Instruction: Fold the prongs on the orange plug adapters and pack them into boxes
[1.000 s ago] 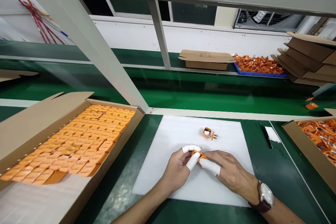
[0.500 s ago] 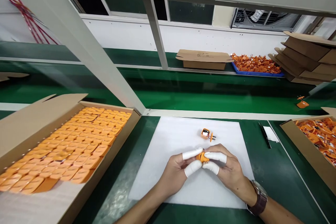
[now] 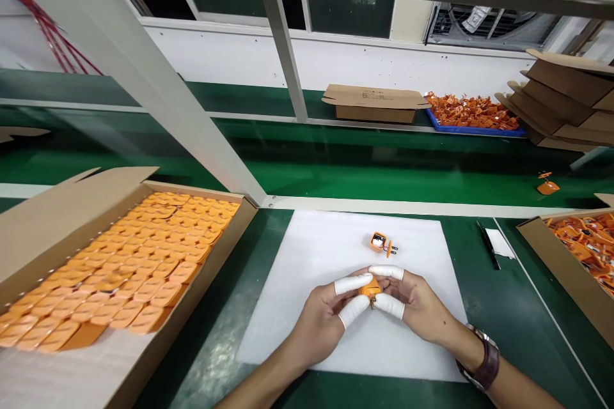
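Observation:
My left hand [image 3: 323,313] and my right hand [image 3: 417,307] meet over a white foam sheet [image 3: 311,255], both pinching one small orange plug part [image 3: 369,287] between fingertips that wear white finger cots. The part is mostly hidden by the fingers. A second orange plug part [image 3: 381,242] with metal prongs lies on the sheet just beyond my hands. My right wrist carries a brown-strapped watch [image 3: 484,365].
A cardboard box [image 3: 57,217] at left holds several rows of orange covers [image 3: 144,262]. A second box [image 3: 561,268] of orange parts stands at right. A black pen [image 3: 488,245] and a white slip lie beside the sheet. Beyond a green belt [image 3: 359,172] are a carton, a blue tray and stacked cardboard.
My fingers have shifted around the orange part: the right hand turned from lying over it to pinching it from the side. The loose plug part stayed in place.

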`<state>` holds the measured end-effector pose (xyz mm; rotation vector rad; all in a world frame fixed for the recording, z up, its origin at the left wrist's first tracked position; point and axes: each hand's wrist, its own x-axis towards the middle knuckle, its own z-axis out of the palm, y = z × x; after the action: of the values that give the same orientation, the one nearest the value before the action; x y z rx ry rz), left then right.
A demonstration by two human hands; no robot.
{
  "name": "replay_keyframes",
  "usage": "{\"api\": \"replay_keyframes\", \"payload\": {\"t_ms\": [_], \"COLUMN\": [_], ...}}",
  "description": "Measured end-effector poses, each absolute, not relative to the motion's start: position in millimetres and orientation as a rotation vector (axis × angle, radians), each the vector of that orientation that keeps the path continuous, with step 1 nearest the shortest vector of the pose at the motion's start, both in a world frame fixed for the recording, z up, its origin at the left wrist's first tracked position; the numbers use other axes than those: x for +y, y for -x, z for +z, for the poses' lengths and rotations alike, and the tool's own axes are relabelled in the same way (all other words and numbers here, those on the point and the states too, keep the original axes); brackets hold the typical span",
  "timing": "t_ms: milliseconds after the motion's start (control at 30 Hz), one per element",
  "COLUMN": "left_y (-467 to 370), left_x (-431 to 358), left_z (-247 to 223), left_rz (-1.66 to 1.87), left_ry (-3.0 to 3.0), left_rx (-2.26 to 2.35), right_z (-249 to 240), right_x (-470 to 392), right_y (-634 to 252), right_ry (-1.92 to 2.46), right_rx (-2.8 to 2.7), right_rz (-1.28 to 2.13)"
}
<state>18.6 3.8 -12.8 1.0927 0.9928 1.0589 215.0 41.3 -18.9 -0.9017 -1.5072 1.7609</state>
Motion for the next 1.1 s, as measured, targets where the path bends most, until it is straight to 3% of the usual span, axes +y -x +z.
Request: {"api": "replay_keyframes", "payload": {"t_ms": [367,1100], "left_y": [-22,-19], "left_x": [-3,2], "left_z": [-14,-19], "left_rz": [1.065,1.043], "left_ry": [-1.128,-1.077], "left_rx": [1.013,1.024], "right_z": [-21,-19], "right_x": [41,38], "right_y": [-213,-205], "right_ry": [0.867,0.990], "right_rx": [-1.377,-1.480], "right_rz": [1.869,1.713]}}
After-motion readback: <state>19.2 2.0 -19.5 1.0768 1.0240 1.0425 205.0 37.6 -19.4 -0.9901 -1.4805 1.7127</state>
